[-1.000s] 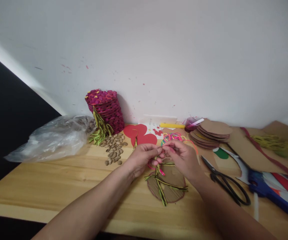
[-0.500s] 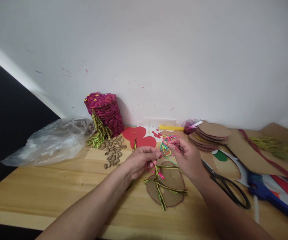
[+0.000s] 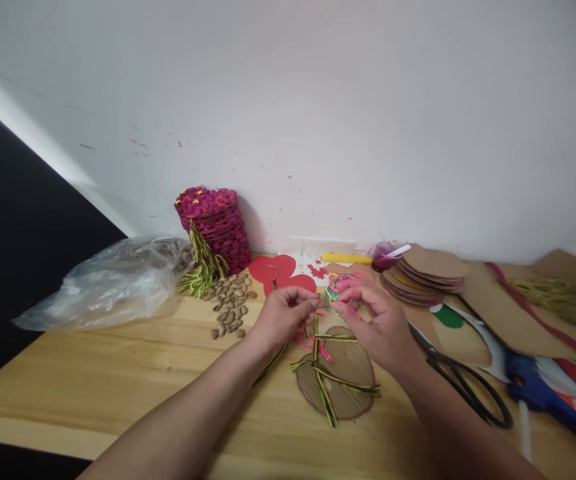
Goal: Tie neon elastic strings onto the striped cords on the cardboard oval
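My left hand (image 3: 288, 317) is closed in a pinch above the table, thumb against forefinger. A dark green and yellow cord (image 3: 273, 363) trails from beneath it. Just to the right, my right hand (image 3: 373, 320) has its fingers curled and thumb near the forefinger; whatever thread lies between them is too fine to make out. Behind its fingertips is a tangle of bright multicoloured thread (image 3: 334, 287). Below both hands lies a round cardboard disc (image 3: 353, 370) crossed by green-yellow cord pieces (image 3: 325, 393), with a pink thread (image 3: 326, 353) beside them.
Left stand a purple woven-looking box (image 3: 218, 227) with a tassel (image 3: 201, 267), several shells or nuts (image 3: 231, 303) and a plastic bag (image 3: 108, 287). Red paper shapes (image 3: 295, 285) lie behind. Right are stacked cardboard discs (image 3: 425, 277), black-handled scissors (image 3: 461, 380) and a blue-handled tool (image 3: 528, 383).
My right hand has shifted slightly right and its pinch looks looser. My left hand stays pinched in nearly the same place. The whole view has moved a little.
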Demonstrator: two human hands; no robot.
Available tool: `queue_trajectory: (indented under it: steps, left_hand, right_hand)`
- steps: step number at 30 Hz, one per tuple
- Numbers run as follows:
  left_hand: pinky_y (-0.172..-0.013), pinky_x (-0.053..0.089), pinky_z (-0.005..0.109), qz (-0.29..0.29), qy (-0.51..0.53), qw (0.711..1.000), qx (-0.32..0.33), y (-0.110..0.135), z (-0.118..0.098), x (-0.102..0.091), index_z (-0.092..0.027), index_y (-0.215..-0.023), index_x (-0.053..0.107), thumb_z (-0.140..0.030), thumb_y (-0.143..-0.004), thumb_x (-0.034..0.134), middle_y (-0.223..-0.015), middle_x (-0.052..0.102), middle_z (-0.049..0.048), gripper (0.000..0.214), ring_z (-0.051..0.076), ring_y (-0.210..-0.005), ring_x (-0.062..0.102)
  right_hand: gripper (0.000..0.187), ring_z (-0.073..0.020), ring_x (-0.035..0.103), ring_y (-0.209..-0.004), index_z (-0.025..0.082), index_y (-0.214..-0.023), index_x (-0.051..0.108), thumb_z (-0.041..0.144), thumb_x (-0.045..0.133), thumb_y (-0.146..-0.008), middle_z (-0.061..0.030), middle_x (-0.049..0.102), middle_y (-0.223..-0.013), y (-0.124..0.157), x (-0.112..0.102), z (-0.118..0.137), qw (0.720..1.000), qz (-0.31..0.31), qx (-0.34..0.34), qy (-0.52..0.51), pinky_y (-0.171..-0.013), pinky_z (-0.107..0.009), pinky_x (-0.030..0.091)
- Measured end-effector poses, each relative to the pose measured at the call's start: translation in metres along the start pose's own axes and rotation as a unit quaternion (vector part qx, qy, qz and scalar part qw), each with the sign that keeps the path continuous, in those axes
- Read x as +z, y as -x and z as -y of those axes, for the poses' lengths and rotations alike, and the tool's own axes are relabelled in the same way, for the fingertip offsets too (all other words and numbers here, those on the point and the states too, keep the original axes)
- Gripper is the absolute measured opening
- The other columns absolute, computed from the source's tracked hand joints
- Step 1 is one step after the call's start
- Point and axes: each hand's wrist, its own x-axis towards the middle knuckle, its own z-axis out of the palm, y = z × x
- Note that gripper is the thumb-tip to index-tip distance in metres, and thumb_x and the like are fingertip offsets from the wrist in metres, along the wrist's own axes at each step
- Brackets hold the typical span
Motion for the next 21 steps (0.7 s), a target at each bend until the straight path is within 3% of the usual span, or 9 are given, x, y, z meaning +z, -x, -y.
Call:
queue_trajectory:
  steps: [3, 8, 12, 17, 21]
  left_hand:
    - [-0.05, 0.039, 0.02, 0.007, -0.071, 0.997, 0.038, 0.003, -0.001, 0.002, -0.013, -0.078, 0.068, -0.038, -0.07, 0.078, -0.066, 0.064, -0.0005, 0.028, 0.008, -0.052, 0.052]
    - [-0.052, 0.04, 0.021, 0.016, -0.137, 0.988, 0.068, 0.005, -0.001, 0.003, -0.015, -0.08, 0.069, -0.035, -0.076, 0.072, -0.069, 0.066, 0.0015, 0.021, 0.01, -0.055, 0.054]
    - [-0.06, 0.043, 0.022, 0.029, -0.233, 0.958, 0.164, 0.01, -0.003, 0.005, -0.017, -0.08, 0.071, -0.026, -0.082, 0.065, -0.074, 0.069, 0.0032, 0.011, 0.013, -0.065, 0.059]
    - [-0.065, 0.044, 0.023, 0.013, -0.295, 0.921, 0.252, 0.018, -0.011, 0.008, -0.019, -0.081, 0.072, -0.022, -0.085, 0.062, -0.076, 0.07, 0.0035, 0.011, 0.013, -0.068, 0.061]
    - [-0.063, 0.045, 0.024, -0.012, -0.286, 0.922, 0.261, 0.02, -0.014, 0.009, -0.02, -0.081, 0.073, -0.023, -0.083, 0.066, -0.076, 0.071, 0.0042, 0.008, 0.014, -0.066, 0.06]
  right_hand:
    - [0.01, -0.0261, 0.061, -0.109, 0.023, -0.081, 0.065, 0.031, 0.065, -0.086, -0.0096, 0.068, -0.109, 0.0, -0.001, 0.002, 1.0, 0.009, 0.003, -0.027, -0.093, -0.043, 0.048]
    - [0.009, -0.0263, 0.06, -0.112, 0.023, -0.085, 0.063, 0.031, 0.063, -0.088, -0.0105, 0.066, -0.116, 0.001, 0.0, -0.001, 0.998, 0.014, 0.026, -0.064, -0.087, -0.04, 0.052]
    - [0.014, -0.0186, 0.068, -0.084, 0.023, -0.088, 0.059, 0.037, 0.059, -0.09, -0.0087, 0.065, -0.115, 0.004, 0.007, -0.002, 0.98, 0.072, 0.112, -0.147, -0.064, -0.031, 0.056]
    - [0.025, -0.0122, 0.06, -0.052, 0.022, -0.086, 0.056, 0.046, 0.061, -0.088, 0.0016, 0.064, -0.066, 0.005, 0.015, -0.002, 0.936, 0.097, 0.216, -0.26, -0.046, -0.023, 0.05]
    - [0.028, -0.0094, 0.054, -0.042, 0.021, -0.083, 0.055, 0.047, 0.066, -0.084, 0.006, 0.058, -0.053, 0.006, 0.017, -0.003, 0.903, 0.095, 0.27, -0.321, -0.04, -0.019, 0.044]
